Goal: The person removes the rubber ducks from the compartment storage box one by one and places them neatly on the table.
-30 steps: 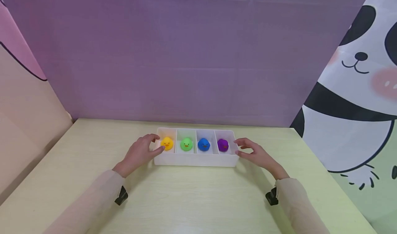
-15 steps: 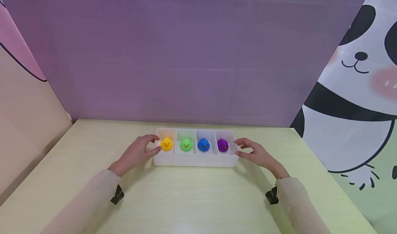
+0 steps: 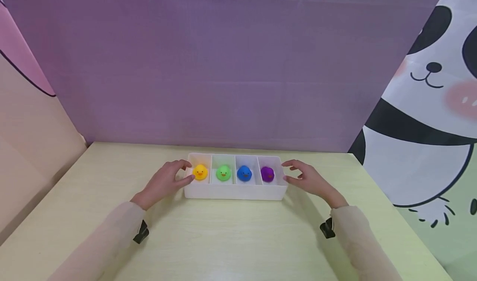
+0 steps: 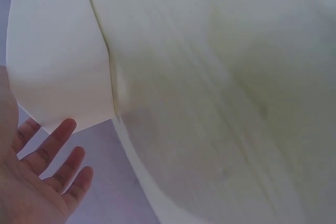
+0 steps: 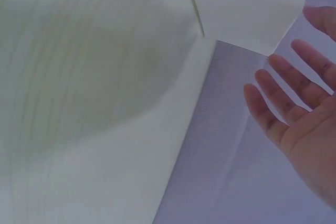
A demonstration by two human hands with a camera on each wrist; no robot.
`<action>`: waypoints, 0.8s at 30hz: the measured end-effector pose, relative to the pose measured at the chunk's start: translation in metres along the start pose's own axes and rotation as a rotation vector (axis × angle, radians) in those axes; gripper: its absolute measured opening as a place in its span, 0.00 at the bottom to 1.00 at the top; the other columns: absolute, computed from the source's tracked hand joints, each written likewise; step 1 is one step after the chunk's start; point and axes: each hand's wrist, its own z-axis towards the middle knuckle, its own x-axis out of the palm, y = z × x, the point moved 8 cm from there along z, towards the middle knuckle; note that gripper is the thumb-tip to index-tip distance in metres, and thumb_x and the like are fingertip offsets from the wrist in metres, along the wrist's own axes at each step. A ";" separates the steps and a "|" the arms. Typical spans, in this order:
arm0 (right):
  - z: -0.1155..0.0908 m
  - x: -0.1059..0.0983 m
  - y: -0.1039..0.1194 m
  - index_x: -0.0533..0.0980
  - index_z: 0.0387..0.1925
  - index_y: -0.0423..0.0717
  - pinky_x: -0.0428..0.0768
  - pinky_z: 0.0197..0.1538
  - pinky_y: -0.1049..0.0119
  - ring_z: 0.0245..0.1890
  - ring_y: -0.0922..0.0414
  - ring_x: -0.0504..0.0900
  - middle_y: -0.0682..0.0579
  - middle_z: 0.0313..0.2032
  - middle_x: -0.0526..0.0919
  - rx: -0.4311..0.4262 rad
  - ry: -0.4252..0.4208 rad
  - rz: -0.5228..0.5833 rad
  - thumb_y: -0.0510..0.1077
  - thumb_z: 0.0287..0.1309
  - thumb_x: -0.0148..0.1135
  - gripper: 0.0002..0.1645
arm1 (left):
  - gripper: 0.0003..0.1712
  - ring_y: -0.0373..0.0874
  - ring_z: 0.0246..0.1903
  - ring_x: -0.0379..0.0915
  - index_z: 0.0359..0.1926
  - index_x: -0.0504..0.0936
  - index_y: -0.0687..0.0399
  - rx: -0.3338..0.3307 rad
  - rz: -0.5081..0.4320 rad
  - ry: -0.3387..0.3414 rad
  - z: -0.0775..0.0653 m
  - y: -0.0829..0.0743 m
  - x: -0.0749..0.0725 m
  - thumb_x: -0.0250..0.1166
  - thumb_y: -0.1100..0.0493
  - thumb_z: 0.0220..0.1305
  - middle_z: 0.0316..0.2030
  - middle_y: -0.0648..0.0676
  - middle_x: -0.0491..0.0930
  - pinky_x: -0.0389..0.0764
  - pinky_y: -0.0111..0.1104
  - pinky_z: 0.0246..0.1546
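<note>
From where I stand, the person has both hands at the ends of a long white tray (image 3: 234, 193), which sits flat towards twelve o'clock on the worktop (image 3: 238, 235), short of the purple cloth (image 3: 238, 74) behind. Taking the tray as the clock's centre, the left hand (image 3: 165, 179) is at nine o'clock and the right hand (image 3: 310, 179) at three.

Neither is clenched: on each, thumb and index finger are well parted and the other fingers fan out loosely. The left thumb and index tip reach over the tray's end; the right ones lie against or just beside theirs. I can't tell how firmly either touches, but nothing looks gripped.

Each compartment has one round toy, running from nine o'clock to three: yellow duck (image 3: 200, 172), green duck (image 3: 223, 173), blue duck (image 3: 244, 174), purple toy (image 3: 267, 174).

I'd call this the step of framing or steadying the tray. Shifting it would call for both hands closing evenly on the ends, keeping it level; letting go, for drawing them apart towards nine and three.
</note>
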 end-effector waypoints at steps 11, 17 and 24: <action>0.014 -0.010 0.008 0.69 0.52 0.36 0.74 0.47 0.45 0.52 0.39 0.72 0.39 0.52 0.75 -0.014 -0.016 -0.071 0.39 0.54 0.61 0.24 | 0.25 0.53 0.47 0.69 0.52 0.74 0.51 -0.011 0.014 -0.007 0.001 0.001 0.000 0.61 0.44 0.58 0.46 0.52 0.77 0.72 0.45 0.47; 0.023 -0.011 0.015 0.70 0.52 0.35 0.74 0.48 0.46 0.52 0.40 0.72 0.39 0.51 0.75 -0.037 -0.015 -0.126 0.39 0.53 0.62 0.24 | 0.25 0.53 0.47 0.69 0.52 0.74 0.53 -0.007 0.002 -0.008 0.001 0.000 0.001 0.62 0.46 0.58 0.47 0.54 0.77 0.71 0.46 0.48; 0.034 -0.008 0.025 0.72 0.50 0.36 0.70 0.54 0.47 0.51 0.43 0.73 0.41 0.49 0.77 -0.093 -0.005 -0.208 0.38 0.51 0.62 0.22 | 0.25 0.52 0.46 0.69 0.52 0.74 0.52 -0.007 0.016 -0.024 0.001 0.000 0.001 0.62 0.45 0.57 0.46 0.52 0.77 0.72 0.45 0.47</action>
